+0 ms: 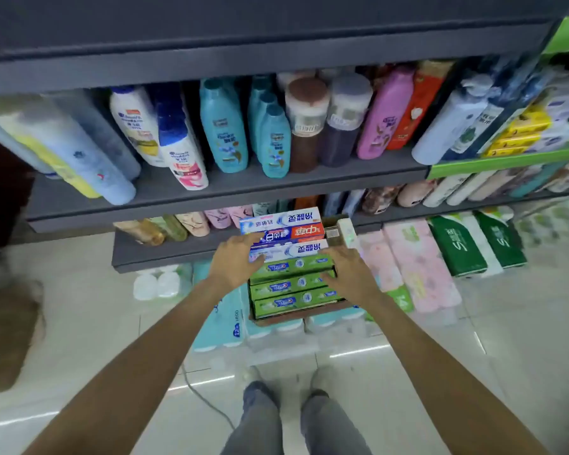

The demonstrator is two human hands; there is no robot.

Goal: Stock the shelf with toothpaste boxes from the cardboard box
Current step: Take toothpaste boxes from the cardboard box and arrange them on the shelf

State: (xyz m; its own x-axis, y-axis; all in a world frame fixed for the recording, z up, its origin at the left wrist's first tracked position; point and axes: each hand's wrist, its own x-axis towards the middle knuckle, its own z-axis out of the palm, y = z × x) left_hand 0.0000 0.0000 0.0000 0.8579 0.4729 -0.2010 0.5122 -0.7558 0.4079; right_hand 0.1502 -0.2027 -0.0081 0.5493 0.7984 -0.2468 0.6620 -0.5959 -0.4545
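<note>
Green, white toothpaste boxes [291,285] flat in cardboard box [334,231].

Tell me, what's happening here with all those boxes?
A person is stocking a shop shelf with toothpaste. Both hands reach into a cardboard box that sits on packs of goods below the shelf. The left hand rests on a pale blue toothpaste box, and the right hand lies on the green toothpaste boxes. Neither hand has lifted a box yet. Bottles fill the shelves above.
</note>
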